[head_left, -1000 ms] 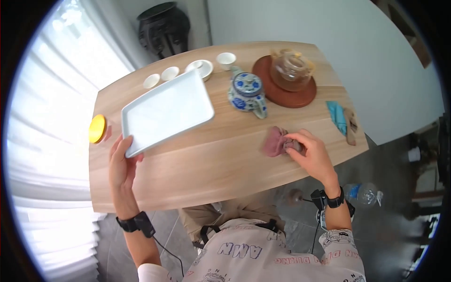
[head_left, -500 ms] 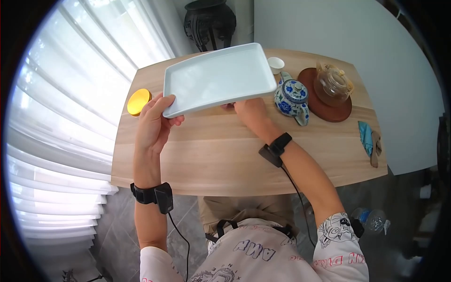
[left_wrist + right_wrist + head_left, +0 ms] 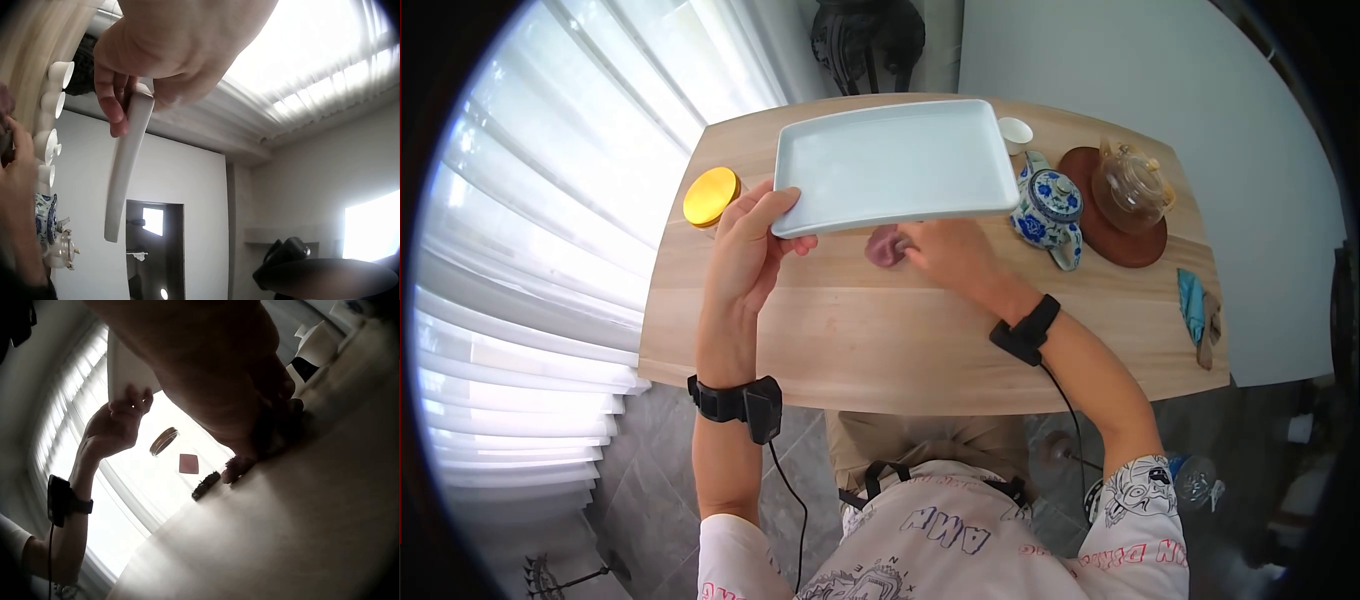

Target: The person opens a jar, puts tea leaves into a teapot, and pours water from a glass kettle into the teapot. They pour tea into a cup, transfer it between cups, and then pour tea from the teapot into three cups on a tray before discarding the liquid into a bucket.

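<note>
My left hand (image 3: pixel 740 245) holds a pale rectangular tray (image 3: pixel 895 165) by its near left corner, thumb over the rim and fingers beneath. The left wrist view catches the tray (image 3: pixel 128 169) edge-on, raised off the table. Low over the wood, just in front of the tray's near edge, my right hand (image 3: pixel 960 258) grips a crumpled dusky-pink cloth (image 3: pixel 885 247). From the right wrist, a bit of cloth (image 3: pixel 237 470) shows against the tabletop below the dark hand. In the left wrist view, white cups (image 3: pixel 52 104) line the table's back, hidden by the tray in the head view.
A yellow-lidded jar (image 3: pixel 711 195) stands at the left. To the right are a white cup (image 3: pixel 1015 133), a blue-and-white teapot (image 3: pixel 1050 205) and a glass teapot (image 3: pixel 1133 185) on a round brown board (image 3: pixel 1135 250). Blue and brown cloths (image 3: pixel 1191 305) lie near the right edge.
My right hand has carried the pink cloth leftward from the table's right side to near the tray. The tray has been lifted and turned more level. The head view has swung left.
</note>
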The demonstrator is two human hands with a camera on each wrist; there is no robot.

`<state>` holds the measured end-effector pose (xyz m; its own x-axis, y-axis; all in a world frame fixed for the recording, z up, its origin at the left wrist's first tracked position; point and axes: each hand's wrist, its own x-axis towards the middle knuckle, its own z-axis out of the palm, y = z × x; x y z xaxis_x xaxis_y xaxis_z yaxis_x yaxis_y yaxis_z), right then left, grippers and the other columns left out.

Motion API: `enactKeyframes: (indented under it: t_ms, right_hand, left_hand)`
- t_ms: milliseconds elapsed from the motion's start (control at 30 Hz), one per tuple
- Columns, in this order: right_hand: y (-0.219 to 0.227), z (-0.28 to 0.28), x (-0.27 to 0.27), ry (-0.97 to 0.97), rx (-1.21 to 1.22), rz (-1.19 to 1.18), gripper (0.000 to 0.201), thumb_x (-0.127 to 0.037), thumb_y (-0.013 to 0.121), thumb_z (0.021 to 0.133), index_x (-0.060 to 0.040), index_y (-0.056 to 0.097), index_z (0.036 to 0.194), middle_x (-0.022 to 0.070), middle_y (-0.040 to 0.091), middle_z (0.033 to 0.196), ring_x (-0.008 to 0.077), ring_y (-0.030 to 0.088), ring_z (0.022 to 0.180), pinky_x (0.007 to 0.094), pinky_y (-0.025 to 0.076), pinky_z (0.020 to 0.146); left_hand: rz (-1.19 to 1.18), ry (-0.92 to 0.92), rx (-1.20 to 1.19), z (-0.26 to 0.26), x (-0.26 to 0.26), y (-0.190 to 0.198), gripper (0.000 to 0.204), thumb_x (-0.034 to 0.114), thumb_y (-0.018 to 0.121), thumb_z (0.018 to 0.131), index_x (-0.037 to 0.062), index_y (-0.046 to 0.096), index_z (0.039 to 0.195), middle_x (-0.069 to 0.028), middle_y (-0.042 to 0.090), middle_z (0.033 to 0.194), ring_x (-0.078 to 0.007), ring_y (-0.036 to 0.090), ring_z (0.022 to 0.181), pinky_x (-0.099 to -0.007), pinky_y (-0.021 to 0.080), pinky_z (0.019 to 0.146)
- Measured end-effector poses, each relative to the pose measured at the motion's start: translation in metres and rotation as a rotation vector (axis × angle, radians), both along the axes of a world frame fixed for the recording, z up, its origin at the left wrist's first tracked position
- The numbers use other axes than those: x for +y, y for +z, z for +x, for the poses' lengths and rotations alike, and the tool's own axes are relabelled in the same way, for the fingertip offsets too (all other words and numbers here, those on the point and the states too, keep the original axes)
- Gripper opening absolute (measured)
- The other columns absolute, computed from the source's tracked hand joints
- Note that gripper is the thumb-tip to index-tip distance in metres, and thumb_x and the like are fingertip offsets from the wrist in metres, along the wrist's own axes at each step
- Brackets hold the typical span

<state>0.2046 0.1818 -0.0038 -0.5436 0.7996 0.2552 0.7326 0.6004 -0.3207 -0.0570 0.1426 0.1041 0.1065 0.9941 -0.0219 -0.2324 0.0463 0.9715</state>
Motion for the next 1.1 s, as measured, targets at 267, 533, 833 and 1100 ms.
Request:
enactKeyframes:
  t_ms: [267,533,833,1100]
  right_hand:
    - [-0.014,-0.013,0.004,-0.030,0.105,0.076,0.024,-0.024,0.075,0.091,-0.0045,0.069,0.103,0.0163,0.072,0.098,0.0368,0.072,0.089,0.0497,0.059,0.077]
    - [-0.007,-0.086,-0.067,0.457,0.121,-0.053,0.022,-0.022,0.076,0.090,-0.0045,0.068,0.101,0.0182,0.064,0.110,0.0359,0.072,0.093,0.0495,0.059,0.078]
    - [0.015,0.010,-0.057,0.084,0.033,-0.085,0.015,-0.014,0.072,0.090,-0.0048,0.068,0.101,0.0158,0.066,0.112,0.0366,0.072,0.092,0.0493,0.058,0.076]
    - [-0.002,-0.033,-0.038,0.186,0.019,0.031,0.017,-0.013,0.072,0.088,-0.0047,0.068,0.103,0.0167,0.065,0.105,0.0359,0.072,0.086,0.0475,0.058,0.070]
  left_hand:
    - [-0.020,0.008,-0.020,0.014,0.006,0.001,0.026,0.017,0.064,0.103,-0.0041,0.063,0.117,-0.0060,0.068,0.082,-0.0124,0.065,0.062,-0.0239,0.053,0.058]
    - [-0.043,-0.008,-0.017,0.007,0.018,-0.016,0.029,0.015,0.063,0.102,-0.0083,0.066,0.119,-0.0099,0.071,0.086,-0.0151,0.067,0.065,-0.0257,0.055,0.060]
    - [-0.053,-0.017,-0.027,0.010,0.022,-0.018,0.030,0.016,0.064,0.102,-0.0073,0.064,0.120,-0.0083,0.070,0.086,-0.0139,0.066,0.064,-0.0251,0.054,0.059]
    - [-0.022,0.009,-0.008,0.017,0.021,0.006,0.023,0.016,0.063,0.103,-0.0046,0.065,0.111,-0.0074,0.068,0.083,-0.0137,0.065,0.063,-0.0253,0.054,0.059]
